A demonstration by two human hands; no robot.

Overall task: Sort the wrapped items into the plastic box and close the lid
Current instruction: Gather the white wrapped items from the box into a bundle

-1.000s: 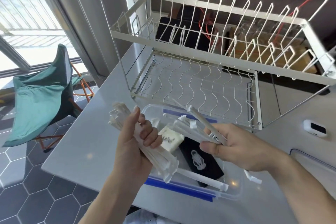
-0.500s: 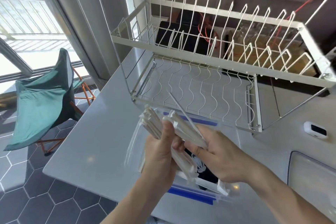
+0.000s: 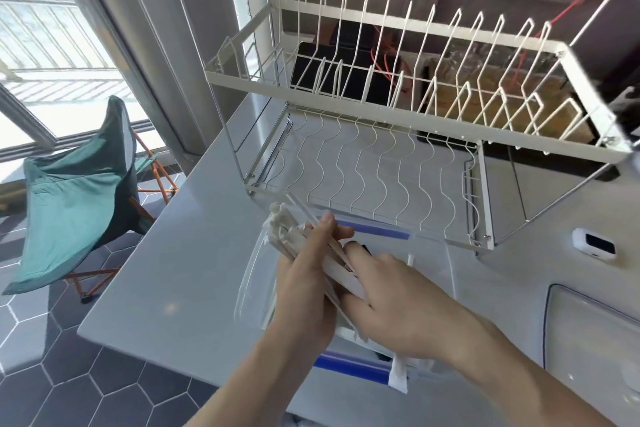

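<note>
The left hand (image 3: pixel 304 284) grips a bundle of wrapped sticks (image 3: pixel 294 236), fingers closed around it, above the clear box (image 3: pixel 446 274) on the grey counter (image 3: pixel 166 274). The right hand (image 3: pixel 398 298) lies against the bundle, fingers extended, mostly open. One wrapper (image 3: pixel 398 378) hangs over the box's near, blue-edged rim. A dish rack (image 3: pixel 398 114) stands just behind.

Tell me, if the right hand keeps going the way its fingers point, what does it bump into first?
The right hand points up-left, already touching the bundle of wrapped sticks held in the left hand. Past that, probably the plastic box wall; depth is unclear.
</note>
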